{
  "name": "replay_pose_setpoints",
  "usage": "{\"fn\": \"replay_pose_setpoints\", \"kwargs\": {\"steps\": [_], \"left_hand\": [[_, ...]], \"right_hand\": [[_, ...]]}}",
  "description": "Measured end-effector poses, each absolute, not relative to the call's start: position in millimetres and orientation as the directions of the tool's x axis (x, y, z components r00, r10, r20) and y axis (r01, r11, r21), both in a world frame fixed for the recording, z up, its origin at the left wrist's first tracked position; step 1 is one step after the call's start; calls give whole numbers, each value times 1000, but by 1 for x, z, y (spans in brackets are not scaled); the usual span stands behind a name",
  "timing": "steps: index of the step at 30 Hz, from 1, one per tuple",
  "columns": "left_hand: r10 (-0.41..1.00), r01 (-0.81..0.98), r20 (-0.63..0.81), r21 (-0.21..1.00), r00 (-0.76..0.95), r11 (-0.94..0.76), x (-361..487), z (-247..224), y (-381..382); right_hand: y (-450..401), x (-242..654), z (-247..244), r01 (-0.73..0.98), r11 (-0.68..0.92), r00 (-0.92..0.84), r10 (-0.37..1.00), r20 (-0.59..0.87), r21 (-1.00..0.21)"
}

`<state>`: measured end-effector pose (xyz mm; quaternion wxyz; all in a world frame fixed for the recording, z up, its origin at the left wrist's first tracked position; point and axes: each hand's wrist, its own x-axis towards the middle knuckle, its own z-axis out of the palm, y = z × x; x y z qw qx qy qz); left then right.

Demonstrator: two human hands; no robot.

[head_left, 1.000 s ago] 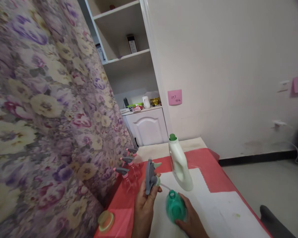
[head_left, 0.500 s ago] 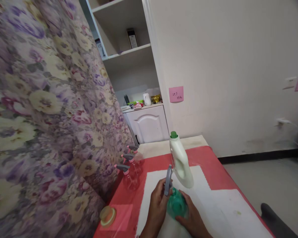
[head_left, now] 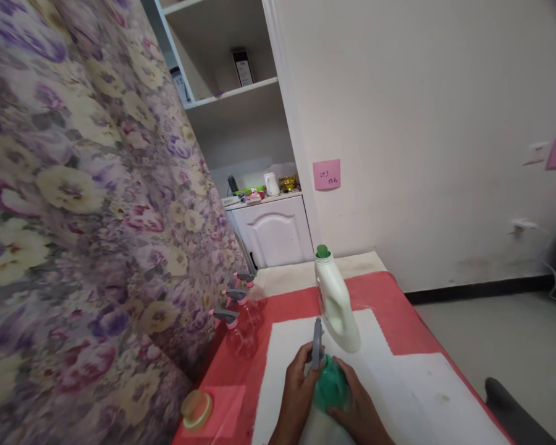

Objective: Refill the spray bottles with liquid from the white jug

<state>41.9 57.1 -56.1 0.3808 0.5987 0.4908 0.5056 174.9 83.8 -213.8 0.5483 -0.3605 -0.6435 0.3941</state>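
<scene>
Low over the white cloth (head_left: 417,389), my right hand (head_left: 359,405) is wrapped round the green body of a translucent spray bottle (head_left: 330,389). My left hand (head_left: 300,380) is closed on the bottle's grey spray head (head_left: 317,346), at the neck. Whether the head is screwed on is hard to see, as fingers cover the joint. Just beyond my hands stands a large white-green detergent jug (head_left: 338,306), upright, with a green spout at its uncapped mouth. Three clear pink spray bottles (head_left: 241,340) with grey triggers stand on the left of the table.
A roll of tape (head_left: 197,410) lies on a pink paper at the table's left edge. The table carries a red cover (head_left: 373,290). A floral curtain (head_left: 97,247) hangs close on the left, with a shelf cabinet (head_left: 278,228) behind and a wall beyond the table.
The spray head in my left hand has come lower and closer to the bottle's neck. My right hand keeps its grip on the bottle, and the view has shifted slightly.
</scene>
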Motion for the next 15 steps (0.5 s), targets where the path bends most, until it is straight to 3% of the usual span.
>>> {"fn": "replay_pose_setpoints", "kwargs": {"steps": [15], "left_hand": [[966, 251, 256, 938, -31, -240, 46, -65, 62]], "right_hand": [[84, 175, -219, -15, 453, -137, 882, 451, -891]]}}
